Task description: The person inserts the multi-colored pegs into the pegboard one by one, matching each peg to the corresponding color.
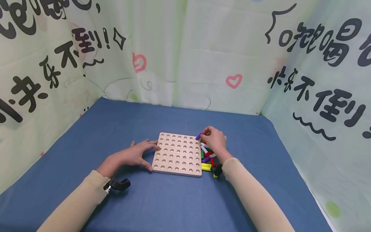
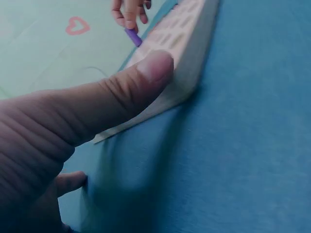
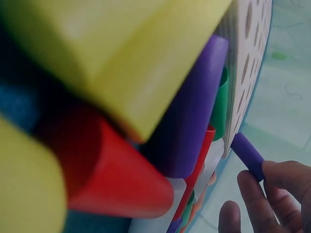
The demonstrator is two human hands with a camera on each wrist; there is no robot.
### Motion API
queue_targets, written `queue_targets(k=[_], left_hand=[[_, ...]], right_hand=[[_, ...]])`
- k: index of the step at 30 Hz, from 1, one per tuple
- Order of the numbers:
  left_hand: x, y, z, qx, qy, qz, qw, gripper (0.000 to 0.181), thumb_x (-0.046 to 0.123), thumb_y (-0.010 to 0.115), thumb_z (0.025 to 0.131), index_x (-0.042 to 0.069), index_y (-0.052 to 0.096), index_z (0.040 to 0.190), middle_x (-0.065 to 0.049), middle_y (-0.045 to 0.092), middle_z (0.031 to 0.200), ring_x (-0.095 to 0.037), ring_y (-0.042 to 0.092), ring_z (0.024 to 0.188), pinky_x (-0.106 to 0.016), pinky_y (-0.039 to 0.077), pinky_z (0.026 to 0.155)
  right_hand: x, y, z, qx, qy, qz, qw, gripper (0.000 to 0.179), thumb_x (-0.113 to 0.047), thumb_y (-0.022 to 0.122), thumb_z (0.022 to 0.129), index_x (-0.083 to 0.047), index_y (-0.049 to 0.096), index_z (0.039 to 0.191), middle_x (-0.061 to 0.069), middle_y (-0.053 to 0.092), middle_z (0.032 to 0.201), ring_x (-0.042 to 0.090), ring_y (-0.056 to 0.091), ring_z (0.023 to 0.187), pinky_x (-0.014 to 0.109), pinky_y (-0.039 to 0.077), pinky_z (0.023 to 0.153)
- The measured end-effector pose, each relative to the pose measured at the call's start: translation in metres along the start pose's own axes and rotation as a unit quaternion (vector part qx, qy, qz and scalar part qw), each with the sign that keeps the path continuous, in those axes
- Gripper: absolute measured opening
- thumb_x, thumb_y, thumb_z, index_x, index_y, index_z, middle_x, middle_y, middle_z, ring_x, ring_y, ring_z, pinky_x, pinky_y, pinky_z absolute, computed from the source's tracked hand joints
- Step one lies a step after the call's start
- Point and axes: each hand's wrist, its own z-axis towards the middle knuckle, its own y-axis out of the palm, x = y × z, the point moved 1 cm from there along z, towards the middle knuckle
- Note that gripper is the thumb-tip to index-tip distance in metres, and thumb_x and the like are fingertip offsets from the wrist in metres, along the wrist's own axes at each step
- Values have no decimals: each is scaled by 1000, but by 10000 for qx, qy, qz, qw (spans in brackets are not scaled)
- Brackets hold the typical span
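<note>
A square wooden pegboard [image 1: 177, 154] with rows of round holes lies flat on the blue cloth. Its left edge is steadied by my left hand [image 1: 137, 154], thumb at the near corner and fingers spread along the side. My right hand [image 1: 214, 139] pinches a purple peg [image 1: 198, 136] between thumb and fingertips, close over the board's far right corner. In the right wrist view the peg [image 3: 248, 154] is tilted, one end by the board's edge. All the board's holes that show hold no pegs.
Beside the board's right edge lies a loose pile of colored pegs, with yellow pegs [image 1: 206, 167], a red peg [image 3: 121, 179], and purple, green and white ones. A printed curtain [image 1: 185, 58] stands behind the blue cloth [image 1: 162, 203].
</note>
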Motion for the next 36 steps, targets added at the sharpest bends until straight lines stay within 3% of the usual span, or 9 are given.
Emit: queue_targets(k=[5,14,24,31,36], left_hand=[[-5,-3,7,123,11,-23,9999,90,52,84,62,24,47,139,-2,35,152,-30,26,142,-74,6,101],[-3,-8,12,-8,-85,187,9998,88,56,85,58,24,51,133,-4,40,148,-31,30,139,-68,16,104],[-2,-7,12,-86,-239,288,9993,87,55,85,58,23,52,132,-8,44,145,-32,35,136,-64,21,105],[2,-8,12,-83,-256,279,9992,85,53,86,58,23,52,131,-8,45,144,-33,35,135,-64,22,105],[-1,-7,14,-61,-242,291,9993,85,55,85,58,24,52,131,-8,45,144,-32,34,136,-66,20,104]], right_hand=[[-2,5,0,23,-142,-283,9995,10,-27,66,91,-19,61,90,0,67,88,24,58,83,50,27,92],[-8,12,2,92,-637,-625,9960,6,-27,66,90,-22,64,88,-4,67,87,21,58,82,48,27,91],[-8,12,1,36,-599,-668,9960,3,-26,65,90,-22,66,90,-3,69,91,21,59,84,49,33,94],[-7,8,-1,-88,-494,-506,9975,8,-26,63,92,-21,68,96,1,69,95,20,60,75,35,48,68],[-6,4,-3,-183,-511,-383,9978,12,-25,61,93,-20,69,100,1,68,98,19,59,75,33,47,64]])
